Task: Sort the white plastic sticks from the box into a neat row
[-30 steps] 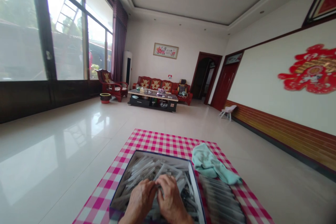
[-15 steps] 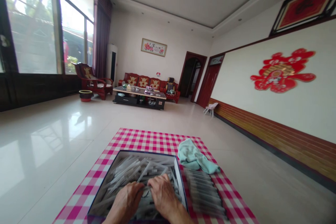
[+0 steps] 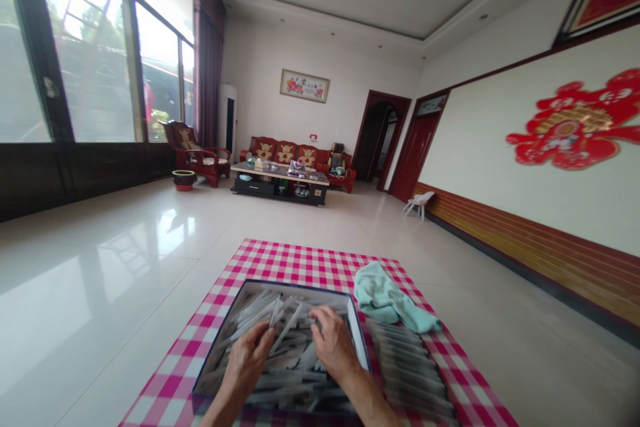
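A shallow dark-blue box (image 3: 199, 373) with a pale inside holds a loose heap of translucent plastic tubes (image 3: 295, 380), with some dark pieces among them. Over the left half of the box, my left hand (image 3: 249, 353) is closed, pinching a slim translucent tube (image 3: 275, 310) that points up and away. My right hand (image 3: 334, 343) hovers over the right half, its fingers curled in toward the thumb; whatever lies between the fingertips is too small to make out. To the right of the box, several pen-like tubes (image 3: 407, 367) with dark ends lie side by side in a row, blurred.
Beyond the row, a crumpled mint-green cloth (image 3: 390, 297) rests on the pink-and-white checked tablecloth (image 3: 305, 257). Farther off across the tiled floor stand a low coffee table (image 3: 280, 183), a wooden sofa and armchair (image 3: 197, 153), and a small pale chair (image 3: 419, 203) by the right wall.
My hands, close together before, have moved apart, and a tube now shows upright in my left fingers. The whole view has shifted, with the scene sliding to the right.
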`<state>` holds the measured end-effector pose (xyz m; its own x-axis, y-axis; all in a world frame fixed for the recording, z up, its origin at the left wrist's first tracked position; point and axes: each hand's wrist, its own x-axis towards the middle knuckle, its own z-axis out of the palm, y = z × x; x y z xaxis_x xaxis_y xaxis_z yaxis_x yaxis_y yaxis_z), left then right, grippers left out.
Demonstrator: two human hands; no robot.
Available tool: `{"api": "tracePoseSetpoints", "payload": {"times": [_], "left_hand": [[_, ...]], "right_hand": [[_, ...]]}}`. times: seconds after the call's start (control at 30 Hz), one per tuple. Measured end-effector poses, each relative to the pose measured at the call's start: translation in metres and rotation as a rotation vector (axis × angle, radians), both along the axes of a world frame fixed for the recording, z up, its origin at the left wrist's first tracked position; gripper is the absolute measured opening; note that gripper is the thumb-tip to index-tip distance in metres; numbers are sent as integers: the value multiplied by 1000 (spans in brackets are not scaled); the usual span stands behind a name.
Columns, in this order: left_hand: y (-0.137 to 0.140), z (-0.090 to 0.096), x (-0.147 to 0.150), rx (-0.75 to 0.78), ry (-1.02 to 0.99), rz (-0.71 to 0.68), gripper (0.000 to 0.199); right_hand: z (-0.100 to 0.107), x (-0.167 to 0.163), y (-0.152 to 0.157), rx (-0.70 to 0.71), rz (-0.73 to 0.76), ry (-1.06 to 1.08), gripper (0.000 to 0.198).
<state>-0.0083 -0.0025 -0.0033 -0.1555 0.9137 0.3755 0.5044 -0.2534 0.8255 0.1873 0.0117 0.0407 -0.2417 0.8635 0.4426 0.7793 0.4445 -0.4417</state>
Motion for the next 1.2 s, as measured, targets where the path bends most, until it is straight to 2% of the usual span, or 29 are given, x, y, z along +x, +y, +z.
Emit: {"api": "tracePoseSetpoints", "payload": {"times": [0.13,0.23,0.33,0.53,0.63,0.73,0.83,0.93,1.03,1.1,1.2], "left_hand": [[4,-5,-2,-40,-119,-57,41],[6,-10,-1,-91,-224,-65,50],[6,-10,2,-128,-372,-108,58],[-3,8,2,-312,-551,-280,38],[-9,13,-3,-320,-598,-385,42],[-12,10,-7,-314,-607,-475,47],[-9,6,-6,-274,-546,-525,45],[-3,1,0,-169,-380,-520,41],[0,-6,6,-33,-239,-472,37],[-2,-8,8,70,-98,-402,31],[-9,-3,9,224,159,-298,25]], "right_hand": [[-14,-10,1,-195,19,-259,21],[-24,-24,4,-266,1,-362,19],[-32,-37,9,-294,-38,-396,19],[-40,-41,7,-294,-48,-415,21],[-44,-33,2,-244,-30,-387,27],[-42,-24,2,-162,-25,-231,22],[-32,-17,5,-156,6,68,15],[-23,-14,4,-279,70,424,14],[-23,-14,0,-420,131,721,19],[-28,-15,-3,-480,166,867,21],[-30,-16,-6,-553,155,1004,34]]}}
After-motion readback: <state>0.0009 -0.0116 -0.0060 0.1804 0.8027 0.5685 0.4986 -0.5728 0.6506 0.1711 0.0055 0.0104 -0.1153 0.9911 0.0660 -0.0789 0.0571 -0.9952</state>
